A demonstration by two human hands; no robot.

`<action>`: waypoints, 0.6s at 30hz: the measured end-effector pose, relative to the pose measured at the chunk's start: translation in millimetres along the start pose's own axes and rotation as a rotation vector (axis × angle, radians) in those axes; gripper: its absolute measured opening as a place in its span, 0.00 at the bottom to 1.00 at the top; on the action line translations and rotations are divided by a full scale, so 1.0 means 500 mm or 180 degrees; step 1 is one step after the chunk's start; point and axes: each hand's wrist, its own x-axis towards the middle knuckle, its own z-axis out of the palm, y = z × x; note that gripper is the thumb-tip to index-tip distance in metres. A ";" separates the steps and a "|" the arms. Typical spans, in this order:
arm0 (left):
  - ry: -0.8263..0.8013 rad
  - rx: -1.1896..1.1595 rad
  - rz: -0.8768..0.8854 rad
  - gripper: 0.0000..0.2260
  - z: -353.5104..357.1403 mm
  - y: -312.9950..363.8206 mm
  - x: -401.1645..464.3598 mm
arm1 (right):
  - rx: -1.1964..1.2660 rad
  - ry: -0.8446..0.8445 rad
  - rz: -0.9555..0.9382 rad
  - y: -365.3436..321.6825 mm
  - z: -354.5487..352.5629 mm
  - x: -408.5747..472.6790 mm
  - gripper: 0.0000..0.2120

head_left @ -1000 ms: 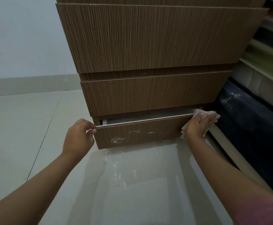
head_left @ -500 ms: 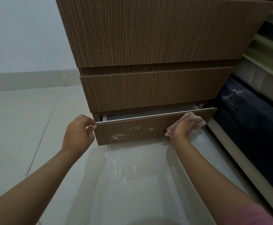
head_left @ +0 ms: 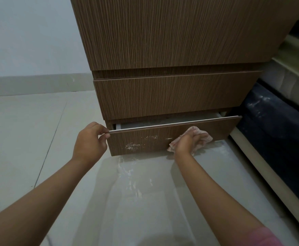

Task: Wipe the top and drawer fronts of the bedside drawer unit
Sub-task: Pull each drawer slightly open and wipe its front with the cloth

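Note:
The brown wood-grain drawer unit (head_left: pixel 171 36) stands in front of me with three drawer fronts. Its bottom drawer (head_left: pixel 145 139) is pulled slightly out and shows white scuff marks on its front. My left hand (head_left: pixel 89 142) pinches the top left corner of that drawer front. My right hand (head_left: pixel 189 142) presses a pink cloth (head_left: pixel 204 137) flat against the drawer front, right of the middle. The middle drawer (head_left: pixel 171 96) is closed.
A dark blue bed base (head_left: pixel 278 132) with a pale mattress (head_left: pixel 292 82) above it lies close on the right. Glossy pale floor tiles (head_left: pixel 29 130) spread to the left and in front. A white wall (head_left: pixel 29 36) with a grey skirting stands behind.
My right hand has slid the cloth leftward along the bottom drawer front, from its right end towards the middle. My left hand has kept its grip on the corner.

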 end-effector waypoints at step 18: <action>-0.0055 -0.0160 -0.0003 0.04 -0.007 -0.007 0.002 | -0.0310 -0.0254 -0.0430 0.087 0.074 -0.113 0.27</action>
